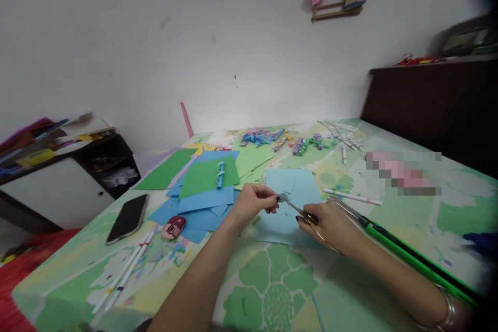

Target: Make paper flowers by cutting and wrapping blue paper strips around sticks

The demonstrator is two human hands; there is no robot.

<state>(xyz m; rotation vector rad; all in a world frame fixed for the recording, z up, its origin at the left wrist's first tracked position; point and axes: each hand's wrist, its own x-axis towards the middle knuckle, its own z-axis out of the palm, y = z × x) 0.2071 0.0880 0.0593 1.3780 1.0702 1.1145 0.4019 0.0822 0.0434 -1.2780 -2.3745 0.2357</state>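
White wall point(194, 52) stands behind the far edge of a surface point(276, 275) covered with a green, yellow and white flowered cloth. Around the middle of that surface, the left hand point(259, 198) pinches a small grey-blue piece point(284, 197) between thumb and fingertip. The right hand point(326, 224) grips the gold handles of the scissors point(298, 209), their blade tips at the piece; how far the blades stand apart is too small to tell.

Both hands are above a light blue sheet point(299, 181). A white pen point(352, 196) lies just beside it, toward the right edge, and a long green tool point(389, 241) slants past the right forearm, which hides part of it. To the left are overlapping blue sheets point(210, 201) and a green sheet point(198, 180), with a blue paper roll point(220, 175) lying on the latter. Nearer the left edge are a dark red case point(174, 227) and a phone point(128, 219), while two white pens point(126, 270) lie side by side toward the near left corner.

Along the far edge sit a heap of paper strips point(257, 137) and several purple and green rolls point(307, 146). Near the right edge, a pink thing point(400, 171) is too blurred to identify. Past the far right corner stands a dark cabinet point(428, 93).
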